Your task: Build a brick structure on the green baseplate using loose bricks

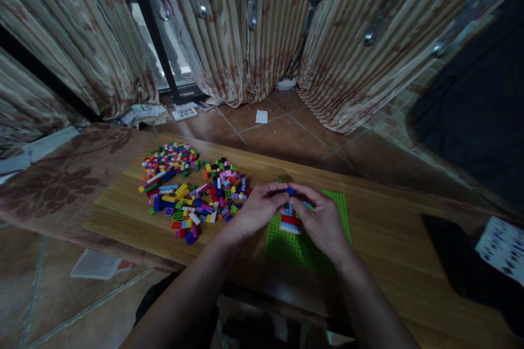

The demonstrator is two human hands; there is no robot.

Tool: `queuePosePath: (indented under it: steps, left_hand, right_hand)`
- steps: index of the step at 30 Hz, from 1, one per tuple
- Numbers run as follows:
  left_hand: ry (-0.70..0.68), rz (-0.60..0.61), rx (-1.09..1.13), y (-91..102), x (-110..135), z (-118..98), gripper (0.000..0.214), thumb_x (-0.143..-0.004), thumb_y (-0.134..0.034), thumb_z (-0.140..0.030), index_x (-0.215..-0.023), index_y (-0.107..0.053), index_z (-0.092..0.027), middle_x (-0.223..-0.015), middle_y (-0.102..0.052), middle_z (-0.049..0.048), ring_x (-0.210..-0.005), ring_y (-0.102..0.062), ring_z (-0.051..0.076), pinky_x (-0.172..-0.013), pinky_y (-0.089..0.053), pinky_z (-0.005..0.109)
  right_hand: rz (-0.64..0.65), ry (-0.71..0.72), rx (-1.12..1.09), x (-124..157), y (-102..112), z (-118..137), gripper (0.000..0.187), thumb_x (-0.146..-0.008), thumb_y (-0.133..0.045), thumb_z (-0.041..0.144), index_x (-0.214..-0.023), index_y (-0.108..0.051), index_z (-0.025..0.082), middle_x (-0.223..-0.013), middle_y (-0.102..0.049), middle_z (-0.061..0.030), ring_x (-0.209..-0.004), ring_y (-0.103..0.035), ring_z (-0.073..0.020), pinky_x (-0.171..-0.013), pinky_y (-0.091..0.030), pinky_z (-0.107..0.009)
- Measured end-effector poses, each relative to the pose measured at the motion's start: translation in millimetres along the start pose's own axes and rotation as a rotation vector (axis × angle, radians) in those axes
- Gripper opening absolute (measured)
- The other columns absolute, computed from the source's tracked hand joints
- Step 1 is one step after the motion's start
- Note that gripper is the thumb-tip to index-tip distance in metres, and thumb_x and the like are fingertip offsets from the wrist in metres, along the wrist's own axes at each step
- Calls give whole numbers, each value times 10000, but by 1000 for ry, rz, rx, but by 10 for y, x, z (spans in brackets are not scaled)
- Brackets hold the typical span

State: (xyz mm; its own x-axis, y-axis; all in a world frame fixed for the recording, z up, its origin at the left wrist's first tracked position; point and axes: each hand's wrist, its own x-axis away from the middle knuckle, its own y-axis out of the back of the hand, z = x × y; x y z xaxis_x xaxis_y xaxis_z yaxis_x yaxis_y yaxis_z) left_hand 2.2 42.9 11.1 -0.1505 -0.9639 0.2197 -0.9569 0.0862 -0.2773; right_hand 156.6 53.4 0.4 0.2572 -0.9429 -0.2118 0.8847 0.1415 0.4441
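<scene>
A green baseplate (pixel 305 253) lies on the wooden table, partly covered by my hands. On it stands a small build of red, white and blue bricks (pixel 291 222). Over the far end of that build, my left hand (pixel 262 204) and my right hand (pixel 321 215) meet with fingertips pinched on a dark blue brick (pixel 290 191). Fingers hide much of the blue brick, so I cannot tell whether it touches the bricks under it. To the left of my left hand lies a spread of loose coloured bricks (pixel 204 202).
A heap of smaller bricks (pixel 174 158) sits at the table's far left. On the right are a black mat (pixel 450 256) and a sheet with a dark printed pattern (pixel 503 248). A clear plastic container (pixel 96 264) is on the floor at left. Curtains (pixel 245 49) hang beyond the table.
</scene>
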Motion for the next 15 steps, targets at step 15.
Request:
queuePosePath:
  steps: [15]
  left_hand:
    - [-44, -87, -193, 61, -16, 82, 274, -847, -564, -356, -692, -603, -133, -603, -545, -29, -485, -438, 65, -500, -341, 208]
  right_hand:
    - [0, -30, 40, 24, -36, -25, 275, -866, -578, 247, -1117, -687, 220, -1093, -713, -68, -921, -702, -190, -863, -551, -355]
